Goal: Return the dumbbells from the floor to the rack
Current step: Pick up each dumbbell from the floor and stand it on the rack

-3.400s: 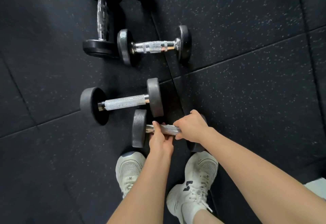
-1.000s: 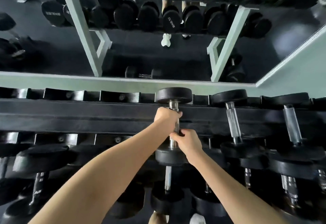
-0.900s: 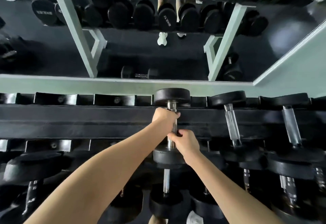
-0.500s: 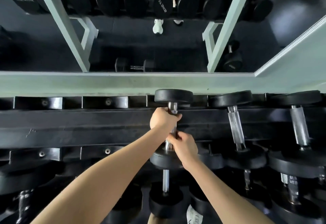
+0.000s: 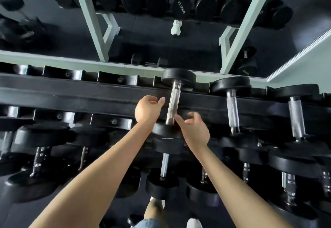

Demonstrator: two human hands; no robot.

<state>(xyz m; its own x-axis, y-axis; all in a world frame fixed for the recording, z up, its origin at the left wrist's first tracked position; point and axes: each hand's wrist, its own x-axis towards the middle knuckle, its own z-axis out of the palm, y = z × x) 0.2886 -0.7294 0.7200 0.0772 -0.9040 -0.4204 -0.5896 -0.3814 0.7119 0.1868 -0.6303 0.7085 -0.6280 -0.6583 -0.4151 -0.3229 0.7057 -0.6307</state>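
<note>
Left hand (image 5: pixel 147 109) and right hand (image 5: pixel 194 131), fingers loosely spread, flank the dumbbell (image 5: pixel 173 103) on the black rack (image 5: pixel 89 99) below a mirror (image 5: pixel 152 44).

A black dumbbell (image 5: pixel 174 102) lies across the rack's (image 5: pixel 89 100) top tier at frame centre, its knurled handle bare. The left hand (image 5: pixel 148 110) hovers just left of the handle and the right hand (image 5: pixel 194 131) just right, both loosely curled and holding nothing. A mirror (image 5: pixel 152 35) fills the upper frame.
</note>
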